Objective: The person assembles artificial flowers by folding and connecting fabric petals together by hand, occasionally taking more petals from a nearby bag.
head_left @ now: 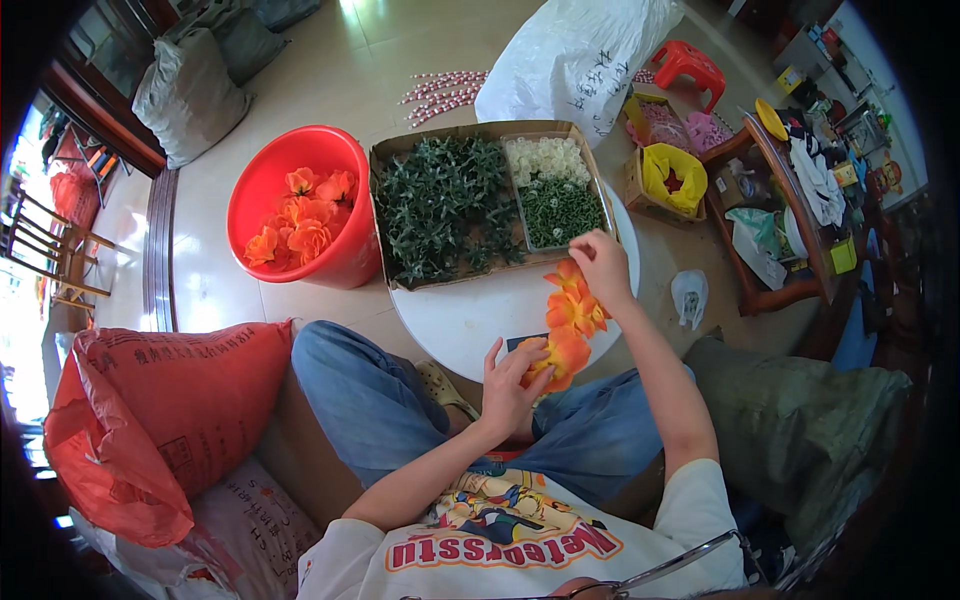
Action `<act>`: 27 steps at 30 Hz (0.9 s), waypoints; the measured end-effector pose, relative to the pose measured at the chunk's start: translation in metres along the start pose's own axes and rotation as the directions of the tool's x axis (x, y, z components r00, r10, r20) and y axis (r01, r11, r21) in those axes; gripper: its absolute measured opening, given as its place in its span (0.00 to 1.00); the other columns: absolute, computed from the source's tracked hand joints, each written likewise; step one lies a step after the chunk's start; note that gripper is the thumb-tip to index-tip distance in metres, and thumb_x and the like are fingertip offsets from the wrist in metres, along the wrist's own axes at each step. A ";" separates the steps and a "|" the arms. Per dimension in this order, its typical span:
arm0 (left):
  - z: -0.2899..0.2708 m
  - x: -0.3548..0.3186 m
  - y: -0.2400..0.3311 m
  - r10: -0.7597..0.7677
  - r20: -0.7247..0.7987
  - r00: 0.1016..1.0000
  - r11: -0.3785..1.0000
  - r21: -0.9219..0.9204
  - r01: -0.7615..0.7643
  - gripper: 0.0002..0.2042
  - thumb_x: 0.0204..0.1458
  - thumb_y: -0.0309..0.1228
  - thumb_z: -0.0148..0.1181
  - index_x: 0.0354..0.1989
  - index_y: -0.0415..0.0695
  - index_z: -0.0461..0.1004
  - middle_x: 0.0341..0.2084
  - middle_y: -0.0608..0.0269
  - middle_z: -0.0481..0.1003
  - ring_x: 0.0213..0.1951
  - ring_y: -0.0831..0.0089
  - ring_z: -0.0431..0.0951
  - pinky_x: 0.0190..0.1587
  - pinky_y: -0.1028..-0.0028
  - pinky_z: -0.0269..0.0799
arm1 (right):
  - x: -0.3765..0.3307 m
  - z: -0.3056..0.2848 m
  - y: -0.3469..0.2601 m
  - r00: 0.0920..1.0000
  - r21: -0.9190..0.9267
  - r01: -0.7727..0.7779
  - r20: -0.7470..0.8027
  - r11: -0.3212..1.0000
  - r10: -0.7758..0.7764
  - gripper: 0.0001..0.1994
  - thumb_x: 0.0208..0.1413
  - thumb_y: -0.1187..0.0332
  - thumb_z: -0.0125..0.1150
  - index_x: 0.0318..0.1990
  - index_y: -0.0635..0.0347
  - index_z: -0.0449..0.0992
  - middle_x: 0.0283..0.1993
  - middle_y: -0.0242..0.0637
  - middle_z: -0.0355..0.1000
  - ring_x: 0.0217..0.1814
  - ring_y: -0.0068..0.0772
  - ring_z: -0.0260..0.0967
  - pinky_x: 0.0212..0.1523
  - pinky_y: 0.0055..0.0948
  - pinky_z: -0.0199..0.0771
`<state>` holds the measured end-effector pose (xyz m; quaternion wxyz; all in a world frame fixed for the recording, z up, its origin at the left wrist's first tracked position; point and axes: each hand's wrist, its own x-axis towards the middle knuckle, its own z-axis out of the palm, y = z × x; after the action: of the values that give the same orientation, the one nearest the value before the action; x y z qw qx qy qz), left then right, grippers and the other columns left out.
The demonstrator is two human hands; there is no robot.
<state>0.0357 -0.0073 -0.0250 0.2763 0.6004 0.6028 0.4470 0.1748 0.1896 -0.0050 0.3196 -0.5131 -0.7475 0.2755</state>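
Flower row (573, 314) | long axis near-to-far | left hand (510, 390) near, right hand (604, 268) far

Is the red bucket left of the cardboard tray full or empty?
Partly filled: the red bucket holds orange flowers, with bare inner wall around them; their depth is hidden.

From your head, the single fisheye view looks steeply down and forward, close above your shirt (500, 570), past your left hand (510, 394) and right hand (603, 270), over the white table (460, 320) to the far floor (335, 80).
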 end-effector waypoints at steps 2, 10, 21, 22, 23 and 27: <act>0.000 0.001 0.003 0.017 -0.003 1.000 1.000 0.005 -0.017 0.10 0.46 0.30 0.64 0.38 0.46 0.74 0.45 0.65 0.75 0.46 0.72 0.75 0.64 0.61 0.46 | 0.021 0.008 0.011 0.994 -0.188 0.106 -0.018 0.976 -0.112 0.05 0.45 0.74 0.63 0.30 0.61 0.75 0.29 0.36 0.70 0.33 0.39 0.69 0.35 0.33 0.69; -0.002 0.001 -0.001 0.051 -0.007 0.999 0.998 0.027 -0.050 0.11 0.46 0.30 0.63 0.39 0.49 0.75 0.47 0.68 0.74 0.48 0.74 0.74 0.63 0.59 0.49 | 0.050 0.068 -0.036 0.865 -0.245 0.488 0.267 0.838 -0.426 0.03 0.43 0.73 0.61 0.24 0.59 0.73 0.30 0.36 0.68 0.39 0.40 0.66 0.38 0.35 0.69; -0.002 0.002 -0.001 0.039 -0.019 0.999 0.999 0.001 -0.039 0.10 0.45 0.30 0.64 0.37 0.47 0.75 0.46 0.68 0.74 0.48 0.75 0.74 0.64 0.58 0.48 | 0.078 0.102 -0.035 0.846 -0.452 0.533 0.266 0.716 -0.461 0.02 0.47 0.76 0.52 0.29 0.58 0.70 0.31 0.37 0.66 0.39 0.39 0.66 0.37 0.36 0.71; -0.002 0.002 -0.002 0.045 -0.019 0.999 0.999 0.012 -0.045 0.10 0.46 0.30 0.63 0.37 0.48 0.75 0.47 0.68 0.74 0.49 0.74 0.73 0.64 0.57 0.49 | 0.078 0.101 -0.034 0.862 -0.406 0.505 0.277 0.762 -0.424 0.02 0.47 0.77 0.54 0.29 0.58 0.70 0.30 0.37 0.66 0.39 0.38 0.67 0.37 0.36 0.71; -0.002 0.003 -0.003 0.042 -0.023 0.999 0.999 0.011 -0.042 0.10 0.46 0.30 0.63 0.37 0.48 0.75 0.47 0.68 0.74 0.49 0.74 0.73 0.64 0.57 0.49 | 0.077 0.100 -0.034 0.876 -0.360 0.473 0.290 0.804 -0.385 0.03 0.46 0.77 0.55 0.29 0.59 0.70 0.30 0.38 0.66 0.39 0.38 0.67 0.37 0.36 0.71; -0.004 0.002 -0.003 0.039 -0.020 0.999 0.999 -0.011 -0.039 0.09 0.47 0.31 0.62 0.37 0.47 0.75 0.47 0.68 0.74 0.49 0.74 0.73 0.64 0.57 0.49 | 0.070 0.093 -0.045 0.870 -0.278 0.484 0.254 0.829 -0.423 0.06 0.47 0.78 0.56 0.34 0.58 0.73 0.29 0.37 0.65 0.35 0.38 0.66 0.36 0.33 0.70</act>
<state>0.0308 -0.0059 -0.0260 0.2652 0.6059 0.5911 0.4617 0.0588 0.2331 -0.0181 0.2153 -0.3394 -0.9095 0.1065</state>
